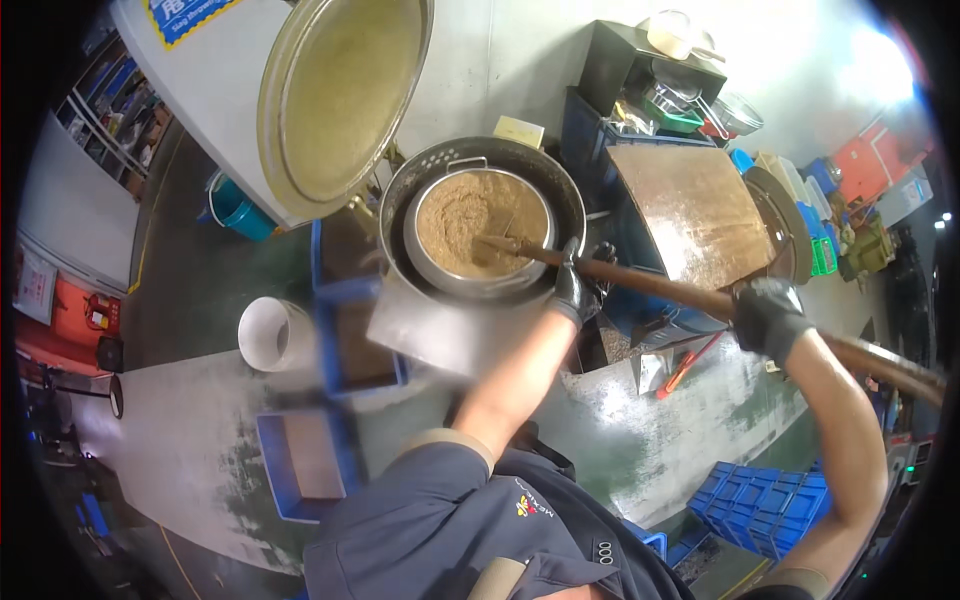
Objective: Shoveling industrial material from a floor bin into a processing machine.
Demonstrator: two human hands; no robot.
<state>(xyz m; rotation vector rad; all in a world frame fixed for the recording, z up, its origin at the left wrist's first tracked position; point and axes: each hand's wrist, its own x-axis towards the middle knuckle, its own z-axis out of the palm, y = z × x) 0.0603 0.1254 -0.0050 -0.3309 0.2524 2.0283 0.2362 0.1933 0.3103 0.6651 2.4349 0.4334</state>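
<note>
Pole [690, 293]: we hold it aslant; its lower end sits in the brown mash [455, 212], and the shaft rises to our right.
Left hand [570, 287]: black-gloved, our grip is clamped around the pole, just beside the rim of the pot [490, 287].
Right hand [768, 315]: gloved too, our grip is clamped on the pole farther up, well apart from the left.
Mash: thick and lumpy, it lies in the pot, with a hollow left of the pole's end.
Pot: round, steel, a handle at its back; we see it seated inside the larger dark vat [395, 235].
Lid [345, 95]: big and round, tilted up behind the vat, to its left.
Board [690, 205]: brown, shiny in part, to the right of the vat.
Bucket [275, 333]: white, on the floor to our left.
Crate [265, 470]: blue, on the floor nearer us.
</note>
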